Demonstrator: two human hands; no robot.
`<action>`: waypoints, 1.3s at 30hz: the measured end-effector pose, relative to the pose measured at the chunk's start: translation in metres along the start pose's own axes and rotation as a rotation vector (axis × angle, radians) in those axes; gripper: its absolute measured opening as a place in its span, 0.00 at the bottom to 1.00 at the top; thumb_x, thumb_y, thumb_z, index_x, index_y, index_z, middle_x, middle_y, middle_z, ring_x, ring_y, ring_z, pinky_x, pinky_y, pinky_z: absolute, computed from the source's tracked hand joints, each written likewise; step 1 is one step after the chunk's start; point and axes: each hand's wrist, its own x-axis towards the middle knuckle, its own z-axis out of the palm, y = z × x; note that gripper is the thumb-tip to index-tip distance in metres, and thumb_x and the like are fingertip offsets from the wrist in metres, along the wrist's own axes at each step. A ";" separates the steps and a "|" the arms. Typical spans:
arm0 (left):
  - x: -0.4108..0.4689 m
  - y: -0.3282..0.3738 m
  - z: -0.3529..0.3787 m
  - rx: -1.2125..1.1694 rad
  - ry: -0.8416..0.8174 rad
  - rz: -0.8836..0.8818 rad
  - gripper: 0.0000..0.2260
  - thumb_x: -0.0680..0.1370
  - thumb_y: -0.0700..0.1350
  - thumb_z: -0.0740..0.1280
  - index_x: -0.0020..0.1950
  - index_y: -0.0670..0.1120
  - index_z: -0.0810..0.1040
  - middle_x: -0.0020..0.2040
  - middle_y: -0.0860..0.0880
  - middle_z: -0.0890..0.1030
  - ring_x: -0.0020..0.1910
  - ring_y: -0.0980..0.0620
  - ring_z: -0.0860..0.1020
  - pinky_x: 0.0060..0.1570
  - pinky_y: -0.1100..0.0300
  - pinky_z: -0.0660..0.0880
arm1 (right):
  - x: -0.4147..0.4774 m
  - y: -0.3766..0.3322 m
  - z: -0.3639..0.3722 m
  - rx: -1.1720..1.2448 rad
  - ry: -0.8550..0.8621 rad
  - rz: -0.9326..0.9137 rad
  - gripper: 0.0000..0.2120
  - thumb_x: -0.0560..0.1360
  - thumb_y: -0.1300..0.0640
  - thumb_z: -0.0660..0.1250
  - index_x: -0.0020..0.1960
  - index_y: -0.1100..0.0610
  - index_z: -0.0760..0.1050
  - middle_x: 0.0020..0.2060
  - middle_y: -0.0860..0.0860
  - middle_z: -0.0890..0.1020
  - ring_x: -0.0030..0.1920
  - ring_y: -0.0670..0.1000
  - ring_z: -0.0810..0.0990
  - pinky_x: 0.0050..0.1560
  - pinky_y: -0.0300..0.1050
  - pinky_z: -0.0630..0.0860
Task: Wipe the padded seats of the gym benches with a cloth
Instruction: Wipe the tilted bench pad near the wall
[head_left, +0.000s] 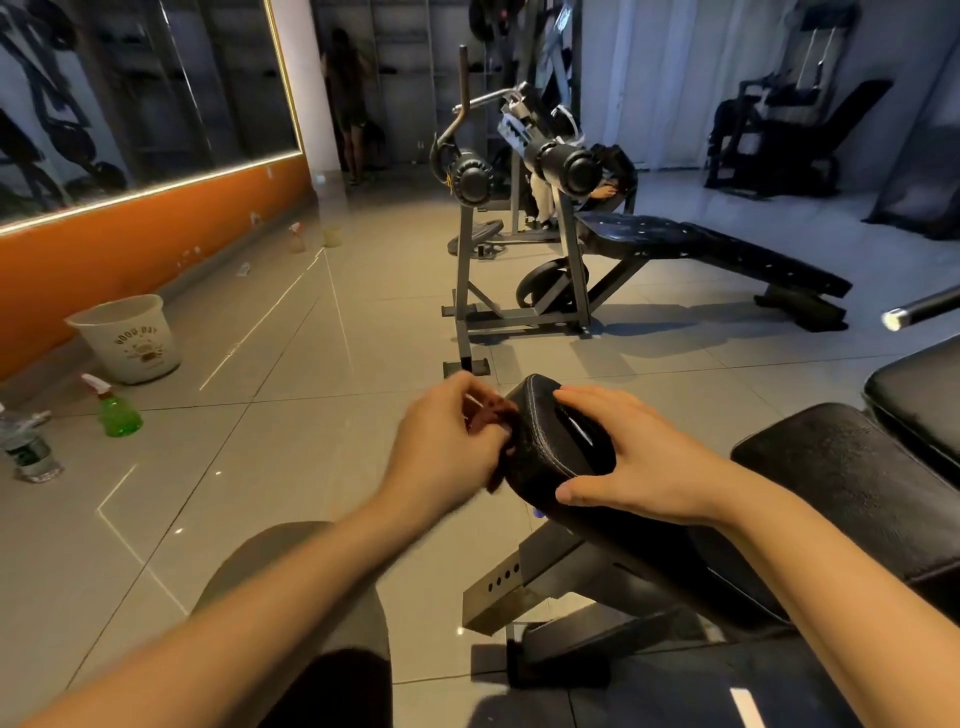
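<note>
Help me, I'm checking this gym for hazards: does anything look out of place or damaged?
A green spray bottle, a water bottle and a white bucket stand loose on the floor near the orange wall. A pale streak on the seat pad could be a tear or glare.

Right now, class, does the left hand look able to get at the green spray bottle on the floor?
Probably not without leaning: the left hand grips the cloth at the end of the seat pad, and the green spray bottle stands farther left on the floor. Only bare floor lies between.
</note>
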 end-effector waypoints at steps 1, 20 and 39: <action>-0.013 0.003 0.006 0.028 0.004 0.041 0.11 0.78 0.39 0.71 0.51 0.56 0.78 0.47 0.57 0.81 0.45 0.59 0.81 0.39 0.66 0.79 | -0.002 0.002 -0.003 0.005 0.017 0.006 0.44 0.71 0.42 0.76 0.80 0.46 0.58 0.76 0.42 0.65 0.73 0.44 0.63 0.72 0.41 0.65; -0.004 0.064 0.001 -0.581 -0.059 -0.141 0.10 0.78 0.39 0.72 0.59 0.46 0.80 0.49 0.47 0.87 0.50 0.49 0.86 0.46 0.57 0.83 | -0.026 -0.030 -0.023 0.352 0.437 -0.204 0.25 0.75 0.38 0.65 0.69 0.44 0.76 0.59 0.39 0.79 0.62 0.42 0.77 0.61 0.41 0.77; 0.033 0.081 0.018 -0.125 -0.317 -0.018 0.09 0.70 0.48 0.80 0.48 0.54 0.85 0.50 0.47 0.85 0.52 0.47 0.83 0.55 0.45 0.82 | -0.036 -0.003 -0.044 1.035 0.307 0.053 0.10 0.80 0.65 0.66 0.60 0.58 0.78 0.50 0.57 0.87 0.51 0.56 0.87 0.48 0.44 0.83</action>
